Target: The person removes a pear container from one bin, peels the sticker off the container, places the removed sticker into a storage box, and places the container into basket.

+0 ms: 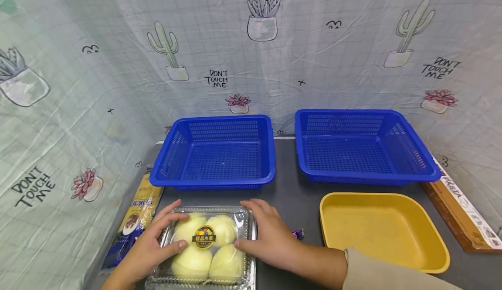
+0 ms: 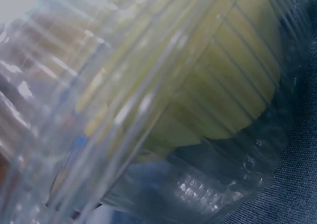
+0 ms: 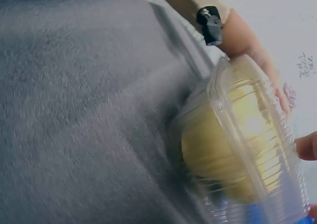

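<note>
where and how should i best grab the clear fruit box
Probably by the left and right edges of the clear fruit box, one hand from each side, with fingers hooked under its rim. It is broad and roughly square, with four pale fruits spread across it, so opposite grips should balance it.

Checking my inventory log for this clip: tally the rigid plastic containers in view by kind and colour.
Blue rectangular perforated plastic baskets: 2
Yellow round-cornered plastic tray: 1
Clear ribbed plastic box: 1
Total: 4
</note>
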Demonstrator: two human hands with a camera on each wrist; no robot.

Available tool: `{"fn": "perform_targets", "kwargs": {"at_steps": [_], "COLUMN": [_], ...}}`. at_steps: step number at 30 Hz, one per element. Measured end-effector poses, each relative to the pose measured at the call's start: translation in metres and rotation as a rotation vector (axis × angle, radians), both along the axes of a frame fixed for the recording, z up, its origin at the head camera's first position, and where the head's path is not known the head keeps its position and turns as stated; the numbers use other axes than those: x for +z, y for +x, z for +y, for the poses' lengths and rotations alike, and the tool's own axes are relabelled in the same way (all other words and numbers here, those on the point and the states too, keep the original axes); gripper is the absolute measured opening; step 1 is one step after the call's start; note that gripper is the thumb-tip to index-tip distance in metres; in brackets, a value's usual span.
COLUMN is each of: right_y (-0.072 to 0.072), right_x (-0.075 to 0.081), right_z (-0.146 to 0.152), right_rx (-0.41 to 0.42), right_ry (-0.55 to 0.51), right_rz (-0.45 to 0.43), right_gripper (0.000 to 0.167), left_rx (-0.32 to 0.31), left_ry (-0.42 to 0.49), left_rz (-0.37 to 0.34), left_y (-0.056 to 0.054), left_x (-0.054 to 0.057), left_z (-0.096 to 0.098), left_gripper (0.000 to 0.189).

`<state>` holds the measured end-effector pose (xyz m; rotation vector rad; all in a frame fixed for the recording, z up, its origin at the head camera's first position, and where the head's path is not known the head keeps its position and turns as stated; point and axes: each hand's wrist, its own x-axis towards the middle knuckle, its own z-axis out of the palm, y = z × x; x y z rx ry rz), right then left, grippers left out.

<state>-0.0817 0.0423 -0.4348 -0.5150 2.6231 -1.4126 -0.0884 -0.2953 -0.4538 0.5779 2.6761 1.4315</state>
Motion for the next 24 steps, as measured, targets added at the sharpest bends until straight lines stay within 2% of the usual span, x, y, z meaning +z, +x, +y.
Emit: {"fn": "perform_targets", "kwargs": {"at_steps": [9,15,20,24], "right_y": [-0.003,-0.003,-0.004,-0.004], "right_x": [0.018,0.030,0.041,0.047], "right_z": [-0.011,-0.018,-0.027,-0.034], "right_rx": [0.120,0.167,0.237,0.265], "right_ry": [0.186,0.310,0.467,0.529], "right_rz": [0.169,0.248,0.271,0.293], "right_gripper": [0.042,0.039,0.039,0.039], "left_rx": [-0.003,-0.007,-0.022,-0.038], "left_ry": [-0.013,-0.013,-0.001,0.007], "left_rz": [0.000,-0.028,-0.044,-0.038], "left_y": [0.001,0.001,0.001,0.001], "left_x": [-0.001,0.000,0.002,0.001], "left_z": [0.001,0.000,0.001,0.002], "left_gripper": [0.051,0.049,0.048,0.048]}}
